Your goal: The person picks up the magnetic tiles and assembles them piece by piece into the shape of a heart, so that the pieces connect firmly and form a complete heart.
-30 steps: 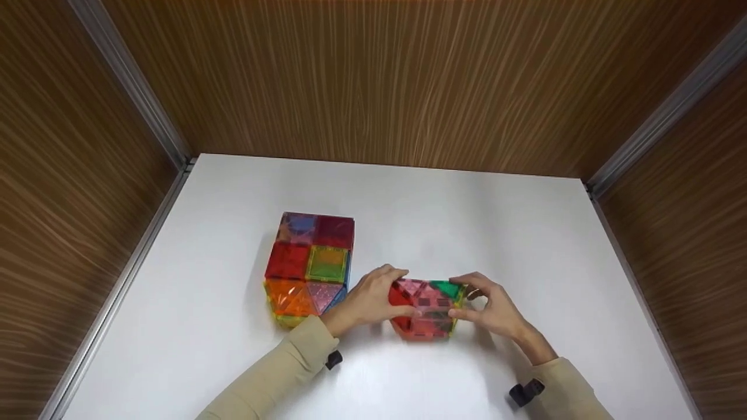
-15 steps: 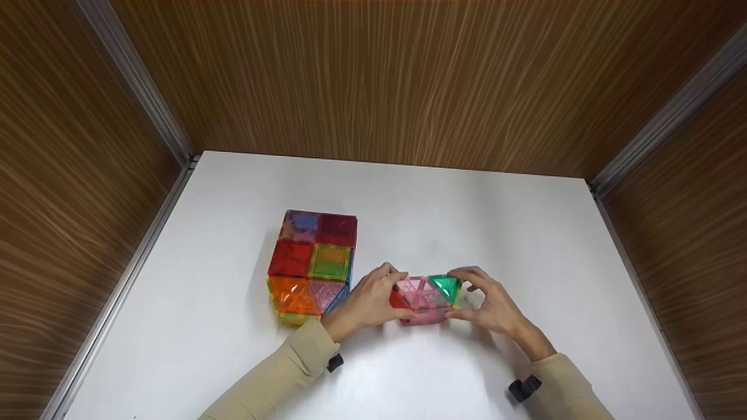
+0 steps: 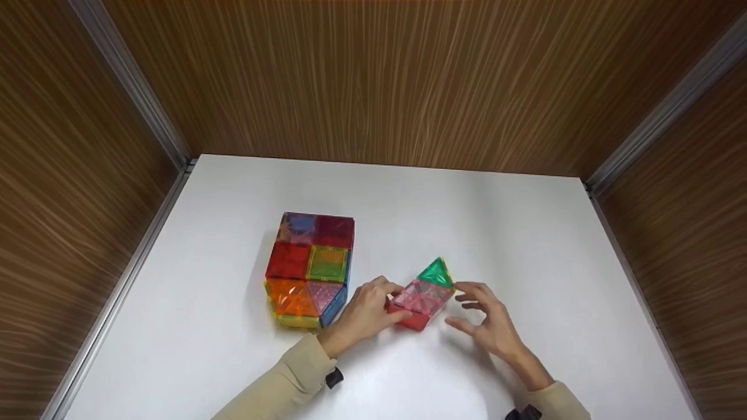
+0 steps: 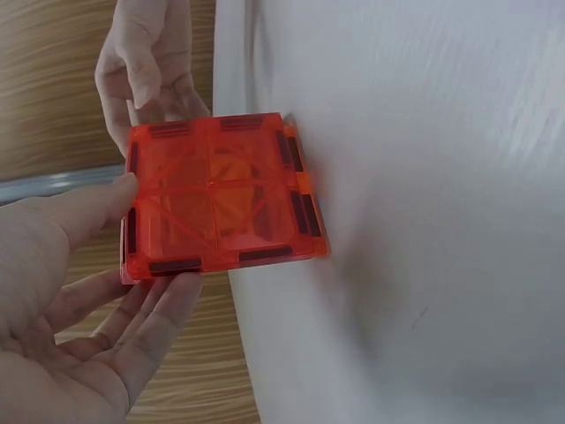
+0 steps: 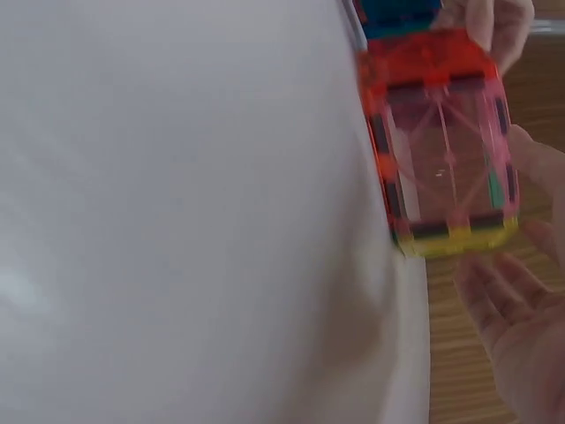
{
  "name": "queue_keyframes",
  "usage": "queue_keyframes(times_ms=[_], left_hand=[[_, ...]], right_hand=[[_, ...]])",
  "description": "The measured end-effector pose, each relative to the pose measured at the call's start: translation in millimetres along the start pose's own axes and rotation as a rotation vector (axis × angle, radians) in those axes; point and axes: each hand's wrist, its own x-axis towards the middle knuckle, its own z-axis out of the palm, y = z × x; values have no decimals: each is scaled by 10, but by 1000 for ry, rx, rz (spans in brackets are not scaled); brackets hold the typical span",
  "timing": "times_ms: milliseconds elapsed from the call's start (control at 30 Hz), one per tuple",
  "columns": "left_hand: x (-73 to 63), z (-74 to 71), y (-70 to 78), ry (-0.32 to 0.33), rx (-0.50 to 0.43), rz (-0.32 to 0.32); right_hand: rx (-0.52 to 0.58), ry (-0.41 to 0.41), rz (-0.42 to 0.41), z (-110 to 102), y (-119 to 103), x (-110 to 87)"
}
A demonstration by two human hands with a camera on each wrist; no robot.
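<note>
My left hand (image 3: 363,310) grips the left end of a small block of translucent magnetic tiles (image 3: 421,296), thumb on the near side and fingers on the far side. Its top is pink with a green triangle (image 3: 436,273) at the far corner. A red square tile (image 4: 216,194) makes up the end in the left wrist view, and a pink side (image 5: 450,159) with a yellow edge shows in the right wrist view. My right hand (image 3: 495,326) is spread at the block's right end, its thumb apart from it; whether the index fingertip touches the corner I cannot tell.
Left of my left hand stands a larger multicoloured tile structure (image 3: 292,261), red, orange, purple and yellow on top, with a blue side. Everything is on a white table (image 3: 513,221), enclosed by wood-grain panels (image 3: 373,81) at the back and sides.
The small block has turned counterclockwise, its green corner swinging toward the back. My right hand has let go of its right end; my left hand keeps hold.
</note>
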Motion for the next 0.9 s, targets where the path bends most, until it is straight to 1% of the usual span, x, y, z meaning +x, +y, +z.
queue_keyframes(times_ms=[100, 200, 267, 333, 433, 533, 667, 733, 800, 900], left_hand=[[-17, 38, 10, 3, -23, -12], [-28, 53, 22, -12, -49, -10], [-34, 24, 26, -24, -60, -10], [-37, -49, 21, -21, -64, 6], [-49, -251, -24, 13, -56, 33], [-73, -535, -116, 78, -10, 38], [-100, -945, -299, 170, 83, -9], [-102, -1126, -410, 204, 125, -27], [-109, -1287, -520, 220, 146, -64], [-126, -1483, -696, 223, 158, -119]], right_hand=[[1, 0, 28, 79, -70, -43], [-19, 20, 48, 142, -119, -52], [-46, 31, 46, 175, -138, -39], [-74, 39, 33, 199, -151, -13], [-76, 37, 12, 238, -158, 47], [-33, 30, 4, 283, -159, 115], [22, 24, 4, 342, -167, 222], [42, 19, 1, 368, -175, 283], [61, 9, -3, 393, -181, 344], [93, -4, -8, 434, -185, 427]])
